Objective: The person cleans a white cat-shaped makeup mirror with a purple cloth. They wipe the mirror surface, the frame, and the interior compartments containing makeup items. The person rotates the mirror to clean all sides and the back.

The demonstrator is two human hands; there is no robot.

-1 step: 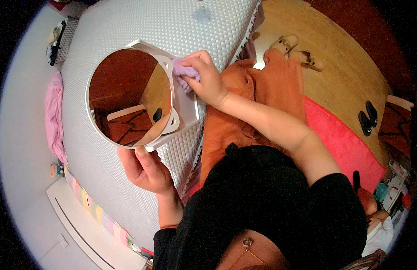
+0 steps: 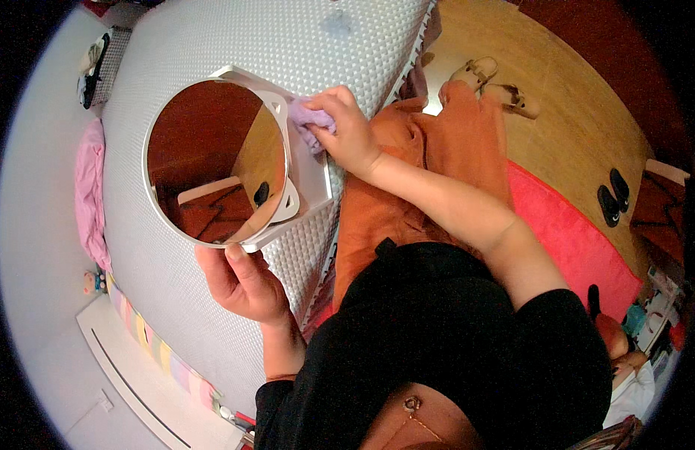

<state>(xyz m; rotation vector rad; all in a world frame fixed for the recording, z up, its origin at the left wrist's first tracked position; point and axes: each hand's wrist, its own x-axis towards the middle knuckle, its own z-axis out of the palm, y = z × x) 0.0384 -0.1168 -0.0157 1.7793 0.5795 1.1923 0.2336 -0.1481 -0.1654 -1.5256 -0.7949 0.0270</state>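
Note:
A round mirror (image 2: 212,142) in a thin white rim stands tilted above the bed, its glass reflecting brown furniture and floor. Behind its right side is a white base (image 2: 315,180) with angled edges, joined by cut-out brackets. My left hand (image 2: 246,285) grips the mirror's lower rim, thumb in front and fingers partly hidden. Bunched in my right hand (image 2: 353,135) is a light purple cloth (image 2: 310,118), pressed against the white base just right of the mirror.
A pale quilted mat (image 2: 235,37) covers the bed under the mirror. Pink bedding (image 2: 91,195) lies along the wall. My legs in orange trousers (image 2: 467,142) extend over the bed edge. Beige shoes are on my feet; dark slippers (image 2: 610,204) and a red mat (image 2: 565,232) lie on the floor.
My right hand and the purple cloth have shifted very slightly to the right. The mirror and my left hand look the same.

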